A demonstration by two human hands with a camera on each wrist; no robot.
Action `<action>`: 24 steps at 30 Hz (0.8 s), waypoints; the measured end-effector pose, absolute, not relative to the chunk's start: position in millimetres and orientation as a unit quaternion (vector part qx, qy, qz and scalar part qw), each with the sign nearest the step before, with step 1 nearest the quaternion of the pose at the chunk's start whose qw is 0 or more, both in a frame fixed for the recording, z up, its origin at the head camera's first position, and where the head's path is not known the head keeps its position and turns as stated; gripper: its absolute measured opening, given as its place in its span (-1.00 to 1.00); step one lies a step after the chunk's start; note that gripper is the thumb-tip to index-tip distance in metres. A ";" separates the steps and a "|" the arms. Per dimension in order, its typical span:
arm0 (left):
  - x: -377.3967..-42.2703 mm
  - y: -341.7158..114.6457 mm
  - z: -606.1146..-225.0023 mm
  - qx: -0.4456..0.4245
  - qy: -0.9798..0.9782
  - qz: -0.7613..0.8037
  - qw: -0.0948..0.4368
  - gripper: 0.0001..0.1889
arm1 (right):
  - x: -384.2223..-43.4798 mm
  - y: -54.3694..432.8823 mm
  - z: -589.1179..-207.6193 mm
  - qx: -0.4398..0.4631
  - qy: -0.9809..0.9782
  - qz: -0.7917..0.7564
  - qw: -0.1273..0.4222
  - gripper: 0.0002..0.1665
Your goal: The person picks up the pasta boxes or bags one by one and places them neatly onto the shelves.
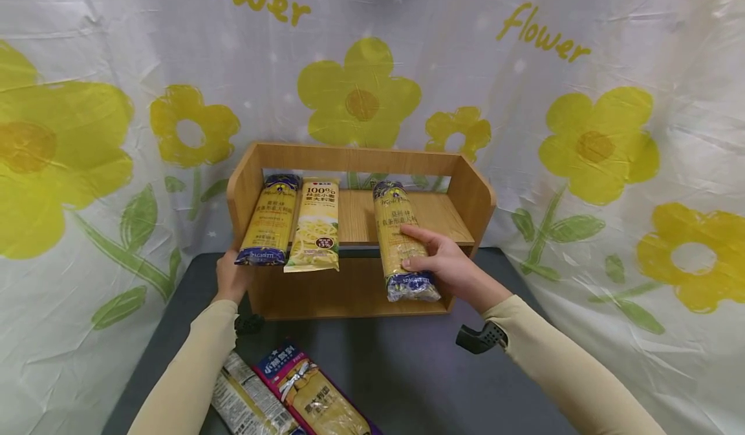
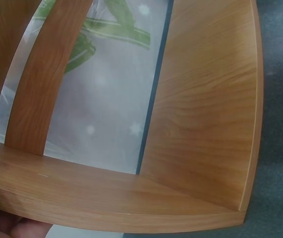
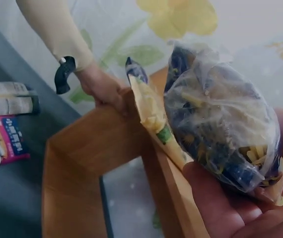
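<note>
Flowered curtain [image 1: 500, 73], two packets [image 1: 320, 403] on table [image 1: 407, 370], two packets [image 1: 269, 222] on shelf [image 1: 474, 196], right fingers [image 1: 421, 236] gripping fifth packet [image 1: 394, 241], left fingers [image 2: 30, 229] gripping shelf

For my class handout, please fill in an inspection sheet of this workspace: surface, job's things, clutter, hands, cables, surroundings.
Surface: dark table, bearing a wooden shelf.
Job's things: first spaghetti pack, at the shelf's right; second spaghetti pack and pale pack on its upper tier, left; grey pack and pink-edged pack lying on the table, near left.
Clutter: nothing seen.
Hands: left hand grips the shelf's left side; right hand holds the first spaghetti pack.
Cables: nothing seen.
Surroundings: white flower-print curtain.
</note>
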State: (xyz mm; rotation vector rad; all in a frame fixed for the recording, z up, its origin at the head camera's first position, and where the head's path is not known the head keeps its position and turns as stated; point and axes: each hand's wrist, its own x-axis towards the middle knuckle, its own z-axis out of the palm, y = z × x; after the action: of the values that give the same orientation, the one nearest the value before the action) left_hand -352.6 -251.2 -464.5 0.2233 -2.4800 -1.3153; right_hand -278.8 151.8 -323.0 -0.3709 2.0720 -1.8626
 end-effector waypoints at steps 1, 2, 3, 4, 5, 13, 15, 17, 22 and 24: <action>-352.5 -251.1 -464.3 0.079 -0.869 -0.460 0.164 -0.60 | -282.5 146.4 -322.2 -0.126 0.729 -0.652 0.166 -0.09; -352.3 -251.0 -464.2 0.078 -0.869 -0.459 0.167 -0.60 | -286.1 141.1 -321.9 -0.122 0.729 -0.652 0.166 -0.10; -352.1 -250.9 -464.0 0.078 -0.869 -0.458 0.169 -0.60 | -289.6 135.9 -322.0 -0.116 0.729 -0.654 0.166 -0.11; -352.0 -251.0 -464.1 0.077 -0.869 -0.458 0.169 -0.61 | -292.3 130.8 -322.4 -0.110 0.728 -0.656 0.166 -0.11; -351.7 -250.9 -464.0 0.077 -0.869 -0.459 0.169 -0.60 | -295.2 125.9 -323.3 -0.102 0.727 -0.659 0.166 -0.12; -350.4 -249.4 -463.8 0.073 -0.859 -0.482 0.157 -0.51 | -316.7 93.2 -336.9 -0.097 0.752 -0.636 0.145 -0.12; -350.4 -249.6 -464.0 0.073 -0.860 -0.481 0.157 -0.50 | -321.6 86.6 -339.6 -0.102 0.763 -0.624 0.133 -0.11; -350.0 -249.8 -464.4 0.074 -0.860 -0.481 0.155 -0.50 | -326.2 81.7 -342.7 -0.101 0.775 -0.612 0.121 -0.10; -349.3 -250.1 -465.5 0.076 -0.863 -0.477 0.148 -0.46 | -330.7 74.7 -345.2 -0.088 0.799 -0.586 0.108 -0.11; -349.5 -249.9 -465.1 0.073 -0.863 -0.475 0.153 -0.46 | -330.4 72.0 -343.5 -0.080 0.805 -0.580 0.102 -0.11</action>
State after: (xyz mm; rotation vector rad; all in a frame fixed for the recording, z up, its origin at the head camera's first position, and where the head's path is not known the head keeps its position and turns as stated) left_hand -349.5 -249.9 -465.1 0.2107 -2.4759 -1.3635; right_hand -330.4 72.0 -343.5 -0.2361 2.3748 -1.7107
